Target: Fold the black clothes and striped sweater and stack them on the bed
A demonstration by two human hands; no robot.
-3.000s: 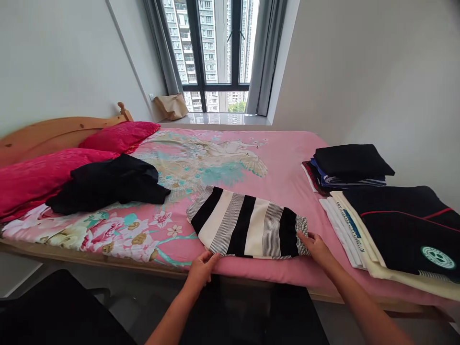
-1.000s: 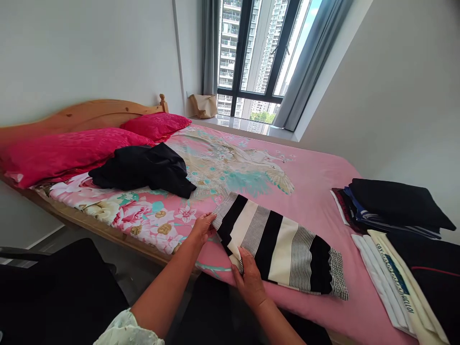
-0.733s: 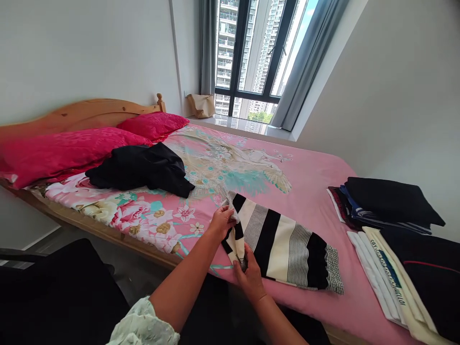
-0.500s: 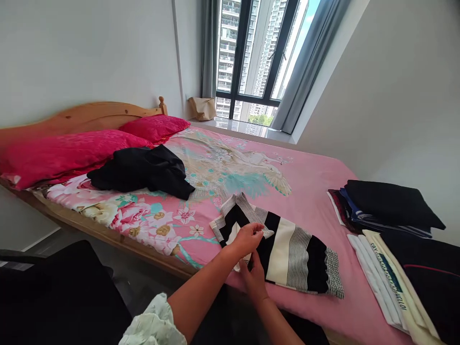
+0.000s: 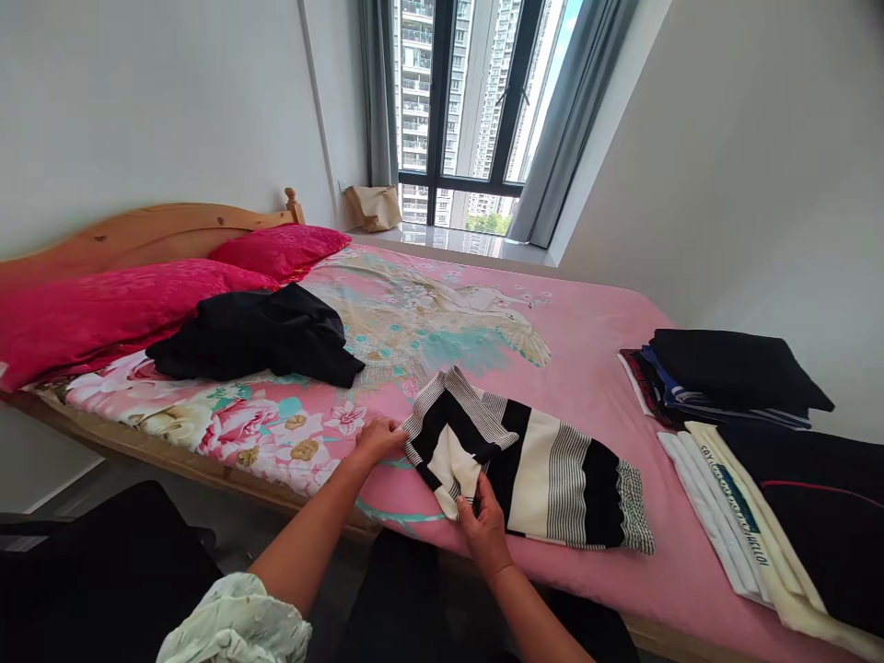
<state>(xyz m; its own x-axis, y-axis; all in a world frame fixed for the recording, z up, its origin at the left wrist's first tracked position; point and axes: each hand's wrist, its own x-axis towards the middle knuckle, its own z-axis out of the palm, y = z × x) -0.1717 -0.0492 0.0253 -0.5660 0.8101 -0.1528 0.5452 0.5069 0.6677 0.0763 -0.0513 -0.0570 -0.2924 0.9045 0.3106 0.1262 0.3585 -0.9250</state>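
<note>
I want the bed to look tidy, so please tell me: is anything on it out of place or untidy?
Yes. A black garment lies crumpled by the pillows, while the clothes at the right sit in folded stacks. The striped garment has its left end turned back unevenly, where the left hand and right hand touch it.

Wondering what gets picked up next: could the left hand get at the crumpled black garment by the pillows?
Probably yes: the left hand lies nearest the crumpled black garment, with only bare floral bedsheet between them.
</note>
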